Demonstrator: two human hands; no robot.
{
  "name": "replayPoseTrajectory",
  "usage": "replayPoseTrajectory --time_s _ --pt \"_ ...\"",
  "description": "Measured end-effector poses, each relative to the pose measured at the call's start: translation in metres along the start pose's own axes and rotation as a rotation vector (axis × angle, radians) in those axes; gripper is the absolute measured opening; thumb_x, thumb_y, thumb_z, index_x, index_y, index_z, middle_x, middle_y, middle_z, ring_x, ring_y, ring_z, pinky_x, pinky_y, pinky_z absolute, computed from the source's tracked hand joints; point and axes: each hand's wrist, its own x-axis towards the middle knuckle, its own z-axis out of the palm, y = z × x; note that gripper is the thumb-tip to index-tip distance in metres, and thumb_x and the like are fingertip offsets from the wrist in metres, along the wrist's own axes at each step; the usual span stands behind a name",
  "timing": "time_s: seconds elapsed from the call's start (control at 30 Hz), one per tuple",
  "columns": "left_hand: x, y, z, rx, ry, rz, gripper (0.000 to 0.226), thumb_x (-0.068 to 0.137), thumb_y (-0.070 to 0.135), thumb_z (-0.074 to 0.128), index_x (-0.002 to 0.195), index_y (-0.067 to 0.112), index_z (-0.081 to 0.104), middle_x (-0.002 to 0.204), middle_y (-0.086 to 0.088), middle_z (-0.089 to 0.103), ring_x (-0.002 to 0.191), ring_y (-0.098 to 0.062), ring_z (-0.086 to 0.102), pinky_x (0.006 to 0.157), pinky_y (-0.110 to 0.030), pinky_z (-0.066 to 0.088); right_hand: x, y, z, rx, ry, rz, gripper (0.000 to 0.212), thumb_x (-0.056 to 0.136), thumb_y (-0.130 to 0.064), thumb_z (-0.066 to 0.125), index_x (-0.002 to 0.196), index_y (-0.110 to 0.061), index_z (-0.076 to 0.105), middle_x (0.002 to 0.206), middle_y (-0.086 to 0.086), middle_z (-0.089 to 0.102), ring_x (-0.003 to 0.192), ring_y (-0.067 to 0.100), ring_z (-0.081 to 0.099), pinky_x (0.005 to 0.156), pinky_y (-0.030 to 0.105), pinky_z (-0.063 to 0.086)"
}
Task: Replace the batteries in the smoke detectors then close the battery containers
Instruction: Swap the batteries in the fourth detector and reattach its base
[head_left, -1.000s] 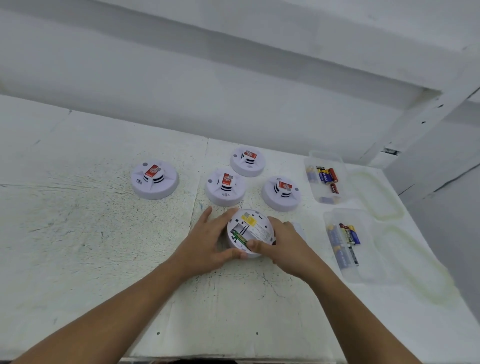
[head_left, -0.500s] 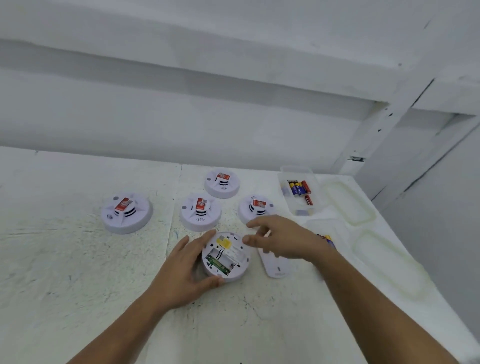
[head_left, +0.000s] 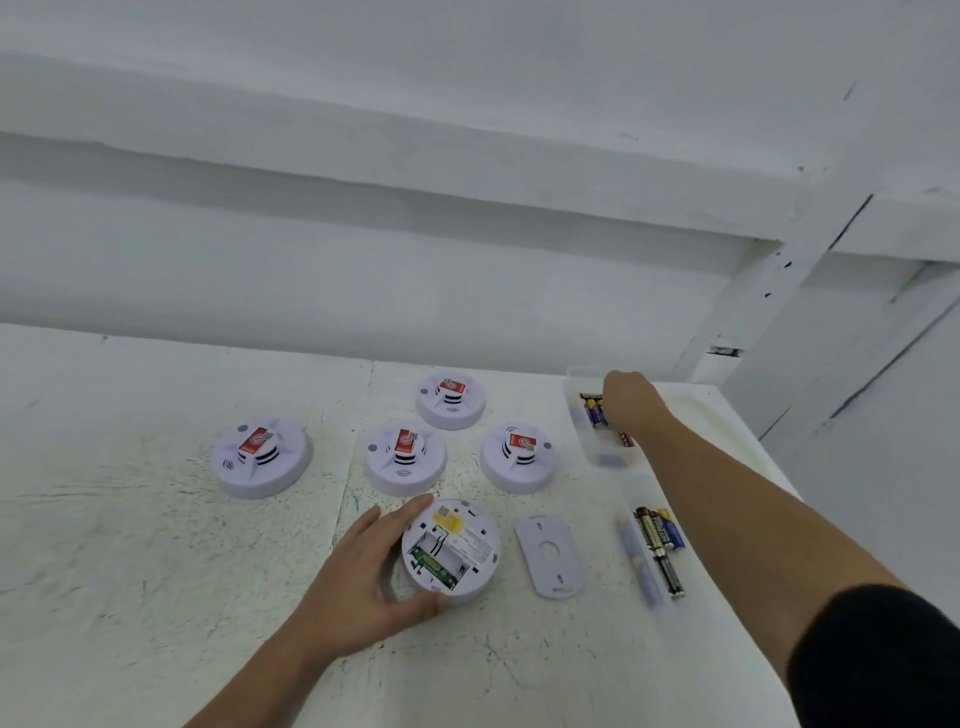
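Right, the open detector lies face down near the front of the table, back side up, with its battery bay open to view and a strip of green board showing inside. The left hand holds it from the left: forefinger curved along the far rim, thumb hooked round the near rim, palm close against the side. Just right of it, and not touching it, the cover lies flat on the table, with neither hand on it.

The right hand is well away from the open detector, reached across to the far box at the table's back right. It hangs over the batteries there, with its back toward me and its fingers pointed down into the box. The fingertips are hidden, so I cannot tell whether they pinch anything or hang loose. The forearm crosses above the near box, which holds loose cells laid lengthwise. A black sleeve covers the upper arm.

Behind the open detector four others sit dome up, each with a red label on top: the left detector off by itself, the middle detector just beyond the left forefinger, the right detector beside it, and the back detector farther off between those two. None of them touches another, or a hand.
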Motion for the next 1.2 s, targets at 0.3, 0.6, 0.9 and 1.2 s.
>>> replayPoseTrajectory --time_s 0.3,0.6,0.9,1.2 --pt "0.002 -0.003 0.001 0.004 0.018 0.006 0.083 0.066 0.066 0.065 0.137 0.045 0.028 0.128 0.048 0.037 0.124 0.028 0.019 0.104 -0.001 -0.001 0.011 -0.007 0.020 -0.098 0.038 0.044 0.017 0.088 -0.001 0.052 0.102 -0.004 0.062 0.105 0.011 0.064 0.092 0.026 0.061 0.065 0.027 0.042" --pt "0.002 0.000 -0.001 -0.024 0.021 -0.008 0.084 0.062 0.068 0.063 0.135 0.047 0.026 0.122 0.058 0.028 0.117 0.035 0.017 0.101 0.000 0.001 0.025 -0.001 0.030 0.046 0.077 0.001 0.024 0.087 -0.003 0.049 0.068 -0.011 0.037 0.070 0.002 0.042 0.073 0.025 0.046 0.050 0.025 0.029" --pt "0.002 -0.002 -0.001 -0.017 -0.005 -0.017 0.089 0.063 0.068 0.062 0.141 0.041 0.028 0.124 0.047 0.037 0.119 0.031 0.020 0.103 0.000 -0.003 0.008 0.009 -0.003 1.307 0.118 0.255 0.032 0.083 0.013 0.050 0.108 -0.006 0.056 0.084 0.018 0.059 0.065 0.028 0.060 0.071 0.040 0.058" --pt "0.001 0.001 -0.003 -0.006 -0.035 -0.060 0.088 0.061 0.069 0.059 0.137 0.048 0.021 0.122 0.047 0.028 0.106 0.042 0.000 0.099 0.001 -0.006 -0.075 -0.015 -0.037 1.882 -0.356 0.124 0.029 0.092 -0.005 0.055 0.118 -0.016 0.062 0.082 0.009 0.063 0.065 0.016 0.056 0.056 0.020 0.053"
